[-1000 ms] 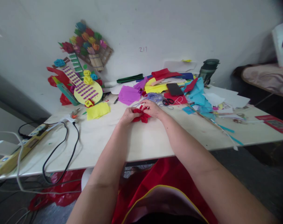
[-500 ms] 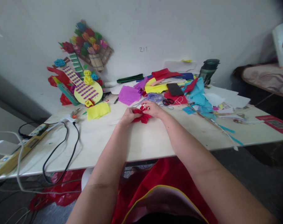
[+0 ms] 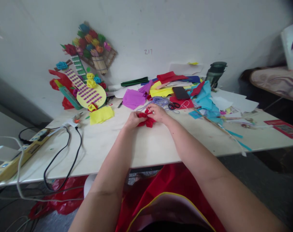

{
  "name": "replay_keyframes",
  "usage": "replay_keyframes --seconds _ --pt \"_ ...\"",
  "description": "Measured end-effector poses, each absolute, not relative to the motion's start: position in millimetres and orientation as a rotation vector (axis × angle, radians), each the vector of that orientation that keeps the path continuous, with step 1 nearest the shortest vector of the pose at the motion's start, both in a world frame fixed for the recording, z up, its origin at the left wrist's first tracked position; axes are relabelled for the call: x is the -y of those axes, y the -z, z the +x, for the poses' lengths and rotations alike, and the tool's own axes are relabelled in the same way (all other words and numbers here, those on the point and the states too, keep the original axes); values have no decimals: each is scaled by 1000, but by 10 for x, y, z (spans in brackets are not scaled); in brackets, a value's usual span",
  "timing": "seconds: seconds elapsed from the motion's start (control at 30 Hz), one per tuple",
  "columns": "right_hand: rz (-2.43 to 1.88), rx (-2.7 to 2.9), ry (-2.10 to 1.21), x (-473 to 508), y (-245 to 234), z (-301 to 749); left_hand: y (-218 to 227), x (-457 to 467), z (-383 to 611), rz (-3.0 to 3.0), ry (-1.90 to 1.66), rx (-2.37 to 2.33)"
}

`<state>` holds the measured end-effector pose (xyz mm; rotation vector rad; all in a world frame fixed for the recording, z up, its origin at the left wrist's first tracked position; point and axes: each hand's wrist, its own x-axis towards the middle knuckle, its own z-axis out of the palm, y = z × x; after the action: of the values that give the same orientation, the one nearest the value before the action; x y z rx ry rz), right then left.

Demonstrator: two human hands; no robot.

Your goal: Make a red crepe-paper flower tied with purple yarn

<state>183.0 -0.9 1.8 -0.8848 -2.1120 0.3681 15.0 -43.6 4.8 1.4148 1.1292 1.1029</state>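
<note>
A red crepe paper flower point(image 3: 149, 122) with spread petals is held between my two hands, just over the table point(image 3: 158, 145). My left hand point(image 3: 134, 120) pinches its left side. Fingers of my right hand point(image 3: 157, 112) are closed on its upper right part, hiding some of the petals. Behind my hands lie a coil of pale purple cord point(image 3: 159, 101) and black scissors point(image 3: 174, 105). A purple paper sheet point(image 3: 133, 99) and a yellow paper sheet point(image 3: 102, 115) rest farther left.
Two decorated paper guitars point(image 3: 92, 94) and a glue bottle point(image 3: 70, 96) stand at the back left. A power strip point(image 3: 28, 154) with cables runs along the left edge. A phone point(image 3: 181, 93), blue crepe paper point(image 3: 205, 100) and a dark bottle point(image 3: 215, 74) are back right.
My hands stay in nearly the same place, with small finger movements at the red flower. Its petals look slightly more gathered. Nothing else on the table has moved.
</note>
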Motion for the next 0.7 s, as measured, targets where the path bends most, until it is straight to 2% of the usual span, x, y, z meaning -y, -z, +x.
replay_keyframes --seconds 0.17,0.3,0.5,0.7 --pt "-1064 2112 -148 100 -32 1758 -34 430 197 1453 -1127 -1234" --pt "-1031 2164 -5 231 -123 1692 -41 430 233 1458 -1202 -1309" --pt "-955 2180 16 249 -140 1695 -57 437 233 1319 -1309 -1231" --pt "-969 2087 -124 149 -36 1732 -62 452 230 1329 -1308 -1222"
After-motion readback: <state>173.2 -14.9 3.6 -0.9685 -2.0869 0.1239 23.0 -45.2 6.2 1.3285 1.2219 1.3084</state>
